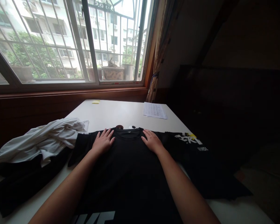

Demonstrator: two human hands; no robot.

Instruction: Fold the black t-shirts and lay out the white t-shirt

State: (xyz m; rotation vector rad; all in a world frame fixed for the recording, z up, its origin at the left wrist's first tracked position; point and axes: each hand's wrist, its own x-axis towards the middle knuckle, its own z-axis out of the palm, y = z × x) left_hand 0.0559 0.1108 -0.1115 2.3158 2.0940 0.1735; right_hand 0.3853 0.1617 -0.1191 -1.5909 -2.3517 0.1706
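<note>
Daylight comes through a sliding window [91,40], bars [60,47] outside. Wood sill [72,92] below, tied curtain [154,76] right. White desk [116,113] in front. Wall [184,40] at right sits in shadow.

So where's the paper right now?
In the head view, the paper lies on the white table at its far right corner, near the curtain and beyond the right hand.

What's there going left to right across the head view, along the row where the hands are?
White cloth, left hand, black shirt's collar, right hand, white print on the dark garment at the right.
</note>
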